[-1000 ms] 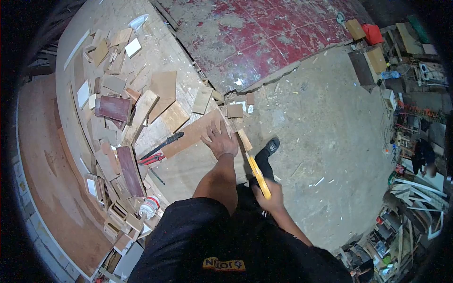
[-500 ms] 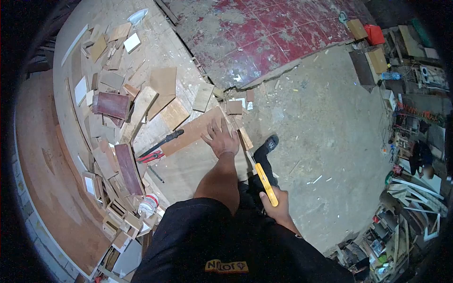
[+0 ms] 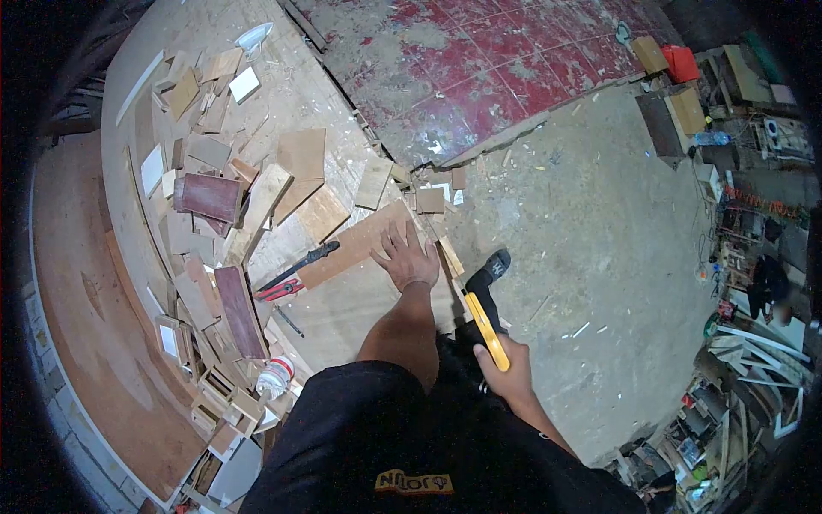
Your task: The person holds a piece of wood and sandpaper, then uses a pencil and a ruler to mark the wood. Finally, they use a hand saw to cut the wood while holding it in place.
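My left hand (image 3: 408, 259) lies flat with fingers spread on a brown wooden board (image 3: 360, 242) at the worktable's edge. It presses on the board and grips nothing. My right hand (image 3: 507, 367) is closed around the lower end of a long yellow-handled tool (image 3: 486, 327). The tool slants up and left towards the table edge; its working end is too thin to make out. Left of the board lie a tool with a black handle (image 3: 321, 252), red-handled pliers or a similar tool (image 3: 281, 289) and a dark pencil-like stick (image 3: 289, 322).
Wood offcuts and a maroon block (image 3: 212, 197) are heaped on the worktable (image 3: 330, 308). A white container with a red band (image 3: 276, 373) stands near its front. My shoe (image 3: 497, 264) rests on the concrete floor (image 3: 599, 214), and a raised red-tiled floor (image 3: 514, 51) lies beyond.
The view has shifted slightly. My left hand stays flat on the board. My right hand still grips the yellow-handled tool, which has moved only slightly.
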A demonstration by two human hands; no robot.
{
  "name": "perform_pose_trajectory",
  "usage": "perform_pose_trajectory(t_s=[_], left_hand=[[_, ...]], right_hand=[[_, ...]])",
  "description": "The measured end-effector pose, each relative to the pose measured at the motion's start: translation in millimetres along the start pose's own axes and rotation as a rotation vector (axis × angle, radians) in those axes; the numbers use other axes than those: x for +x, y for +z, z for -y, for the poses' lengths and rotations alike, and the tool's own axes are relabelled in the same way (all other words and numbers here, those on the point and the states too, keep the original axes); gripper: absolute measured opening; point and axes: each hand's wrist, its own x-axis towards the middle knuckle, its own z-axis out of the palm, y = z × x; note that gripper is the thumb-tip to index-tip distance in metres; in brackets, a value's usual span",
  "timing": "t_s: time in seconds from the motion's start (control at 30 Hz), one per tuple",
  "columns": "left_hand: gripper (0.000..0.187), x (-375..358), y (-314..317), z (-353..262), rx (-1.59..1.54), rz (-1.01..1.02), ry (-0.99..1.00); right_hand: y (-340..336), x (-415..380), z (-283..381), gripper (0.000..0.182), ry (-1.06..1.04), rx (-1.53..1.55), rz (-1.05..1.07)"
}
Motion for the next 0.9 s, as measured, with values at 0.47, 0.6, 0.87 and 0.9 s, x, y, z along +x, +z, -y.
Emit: perform_pose_trajectory(t_s=[0.47, 0.6, 0.87, 0.9], left_hand=[[0.063, -0.6, -11.1, -3.2, 0.034, 0.042, -0.006], [0.062, -1.6, -7.7, -1.8, 0.014, 0.005, 0.017], [0.064, 3.5, -6.3, -2.4, 0.055, 0.059, -0.016], [0.064, 1.1, -6.0, -1.7, 0.073, 0.064, -0.007]], right_hand=[[3.4, 5.8, 11.2, 0.026, 0.000, 0.026, 0.003], [-12.9, -12.1, 20.8, 0.023, 0.075, -0.005, 0.030], [54.0, 74.9, -25.1, 0.030, -0.026, -0.094, -0.008], [53.3, 72.6, -25.7, 0.030, 0.008, -0.061, 0.032]])
